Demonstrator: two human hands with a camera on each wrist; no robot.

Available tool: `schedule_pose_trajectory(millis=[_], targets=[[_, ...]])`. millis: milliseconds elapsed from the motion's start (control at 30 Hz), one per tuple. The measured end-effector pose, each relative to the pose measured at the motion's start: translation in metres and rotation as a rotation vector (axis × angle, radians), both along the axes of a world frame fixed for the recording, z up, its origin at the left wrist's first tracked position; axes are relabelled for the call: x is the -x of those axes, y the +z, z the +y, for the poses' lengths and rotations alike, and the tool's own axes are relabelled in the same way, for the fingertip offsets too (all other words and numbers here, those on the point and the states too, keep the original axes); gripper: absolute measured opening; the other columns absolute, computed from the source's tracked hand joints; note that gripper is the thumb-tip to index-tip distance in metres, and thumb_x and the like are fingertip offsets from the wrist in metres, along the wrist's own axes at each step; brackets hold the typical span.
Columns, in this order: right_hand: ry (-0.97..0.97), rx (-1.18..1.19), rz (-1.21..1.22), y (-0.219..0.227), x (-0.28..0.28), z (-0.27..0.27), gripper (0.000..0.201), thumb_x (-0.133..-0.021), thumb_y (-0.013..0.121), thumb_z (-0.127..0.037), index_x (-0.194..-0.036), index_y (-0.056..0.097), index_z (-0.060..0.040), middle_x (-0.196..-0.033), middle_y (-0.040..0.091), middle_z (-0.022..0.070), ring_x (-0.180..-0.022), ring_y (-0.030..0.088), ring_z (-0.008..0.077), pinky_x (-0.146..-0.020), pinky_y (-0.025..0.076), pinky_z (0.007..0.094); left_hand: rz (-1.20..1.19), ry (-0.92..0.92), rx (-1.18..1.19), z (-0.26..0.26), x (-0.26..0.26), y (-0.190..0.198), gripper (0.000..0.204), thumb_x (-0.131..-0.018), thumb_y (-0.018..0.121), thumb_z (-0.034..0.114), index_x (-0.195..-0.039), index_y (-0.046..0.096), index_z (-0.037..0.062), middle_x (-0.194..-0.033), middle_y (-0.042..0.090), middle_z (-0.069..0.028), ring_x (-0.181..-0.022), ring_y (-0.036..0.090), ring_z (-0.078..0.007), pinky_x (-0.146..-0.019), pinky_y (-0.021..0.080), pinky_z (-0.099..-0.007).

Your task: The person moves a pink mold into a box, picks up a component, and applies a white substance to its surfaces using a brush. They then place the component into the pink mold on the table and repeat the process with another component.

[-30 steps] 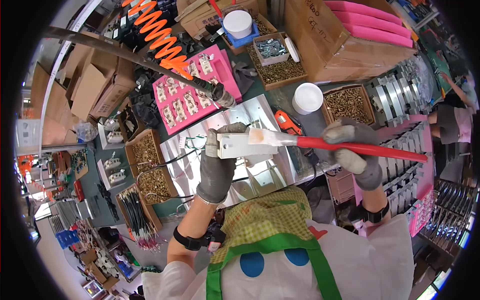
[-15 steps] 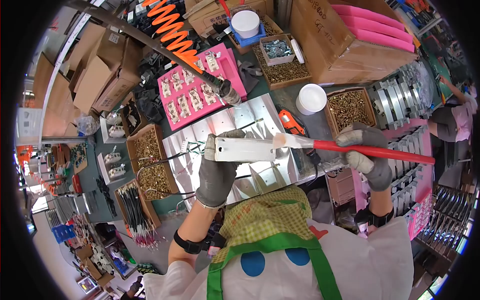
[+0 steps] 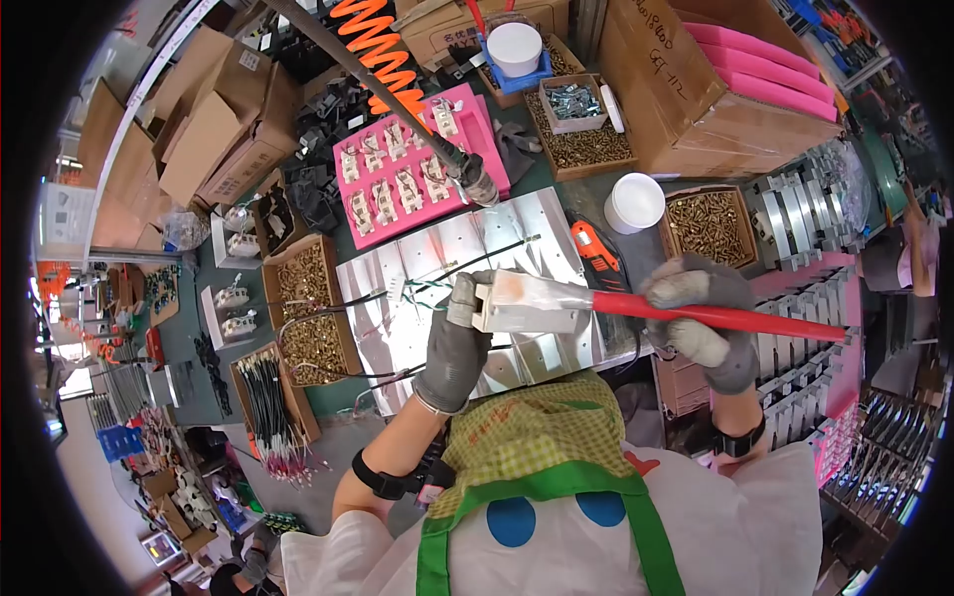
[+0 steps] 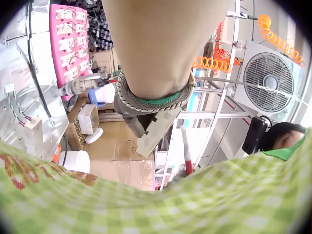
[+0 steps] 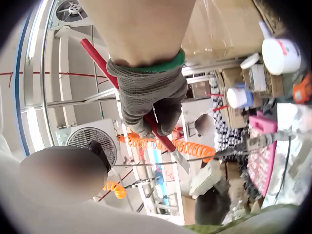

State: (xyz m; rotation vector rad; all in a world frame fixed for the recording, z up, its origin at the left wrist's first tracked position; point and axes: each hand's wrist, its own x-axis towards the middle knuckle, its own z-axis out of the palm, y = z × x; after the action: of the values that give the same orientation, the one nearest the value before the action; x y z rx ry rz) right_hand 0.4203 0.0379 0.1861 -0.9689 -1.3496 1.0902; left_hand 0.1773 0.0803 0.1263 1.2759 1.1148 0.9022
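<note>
My gloved left hand (image 3: 459, 343) grips a white rectangular casing (image 3: 537, 320) by its left end, above a shiny metal sheet (image 3: 397, 343). In the left wrist view the casing (image 4: 157, 132) shows small dark notches along one edge. My gloved right hand (image 3: 711, 323) holds a flat paintbrush (image 3: 676, 310) by its long red handle. The brush's pale bristle end lies across the casing's upper face, close to the left fingers. In the right wrist view, the red handle (image 5: 100, 58) runs through the curled fingers.
Behind the sheet is a pink foam tray (image 3: 373, 233) of small white parts. An orange-and-black tool (image 3: 593, 246) and a white tub (image 3: 634, 204) stand beyond the casing. Boxes of brass screws (image 3: 708, 230) flank the work. A metal rod (image 3: 378, 94) slants overhead near the orange coiled hose (image 3: 373, 50).
The brush slid right to the casing's right end, then back left over its face. The casing tilted flatter and then tipped again. The head view has shifted slightly.
</note>
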Motion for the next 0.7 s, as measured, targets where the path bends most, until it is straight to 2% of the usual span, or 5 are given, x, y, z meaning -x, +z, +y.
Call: schedule_pose_trajectory(millis=[133, 200, 400, 500, 700], targets=[[0.048, -0.039, -0.184, -0.008, 0.012, 0.009, 0.026, -0.063, 0.060, -0.009, -0.088, 0.061, -0.0006, -0.077, 0.061, 0.0132, -0.066, 0.059, 0.0213, -0.060, 0.046, 0.0292, 0.543, -0.084, -0.496, -0.003, 0.018, -0.012, 0.029, -0.091, 0.036, 0.019, -0.103, 0.051, -0.0025, -0.085, 0.061, -0.0108, -0.075, 0.059, -0.0168, -0.066, 0.046, -0.0290], [0.057, -0.050, -0.252, -0.002, 0.007, 0.010, 0.025, -0.065, 0.061, -0.011, -0.088, 0.061, -0.0007, -0.077, 0.061, 0.0136, -0.066, 0.059, 0.0220, -0.061, 0.046, 0.0288, 0.191, -0.048, -0.140, -0.004, 0.025, -0.001, 0.021, -0.085, 0.040, 0.000, -0.103, 0.051, -0.0027, -0.085, 0.062, -0.0135, -0.072, 0.061, -0.0215, -0.065, 0.048, -0.0305], [0.080, -0.039, -0.362, 0.011, 0.042, 0.013, 0.023, -0.065, 0.061, -0.011, -0.086, 0.061, -0.0009, -0.078, 0.060, 0.0138, -0.066, 0.058, 0.0217, -0.059, 0.046, 0.0299, 0.210, -0.038, -0.206, 0.002, 0.066, 0.018, 0.024, -0.084, 0.038, -0.006, -0.103, 0.052, -0.0030, -0.087, 0.062, -0.0135, -0.079, 0.061, -0.0201, -0.072, 0.048, -0.0288], [0.012, -0.018, -0.283, 0.009, 0.056, 0.014, 0.022, -0.066, 0.060, -0.011, -0.086, 0.062, -0.0018, -0.074, 0.059, 0.0115, -0.064, 0.057, 0.0195, -0.058, 0.045, 0.0288, -0.325, 0.074, 0.099, 0.003, 0.099, 0.016, 0.046, -0.093, 0.023, 0.031, -0.103, 0.053, -0.0031, -0.091, 0.060, -0.0101, -0.085, 0.056, -0.0162, -0.079, 0.042, -0.0271], [0.094, 0.006, -0.321, 0.012, 0.115, 0.039, 0.021, -0.065, 0.058, -0.011, -0.083, 0.061, -0.0011, -0.079, 0.058, 0.0106, -0.070, 0.054, 0.0191, -0.063, 0.042, 0.0282, 0.084, 0.145, -0.088, 0.010, 0.160, 0.017, 0.028, -0.072, 0.055, -0.004, -0.100, 0.054, -0.0010, -0.082, 0.060, -0.0110, -0.071, 0.060, -0.0198, -0.064, 0.048, -0.0270]])
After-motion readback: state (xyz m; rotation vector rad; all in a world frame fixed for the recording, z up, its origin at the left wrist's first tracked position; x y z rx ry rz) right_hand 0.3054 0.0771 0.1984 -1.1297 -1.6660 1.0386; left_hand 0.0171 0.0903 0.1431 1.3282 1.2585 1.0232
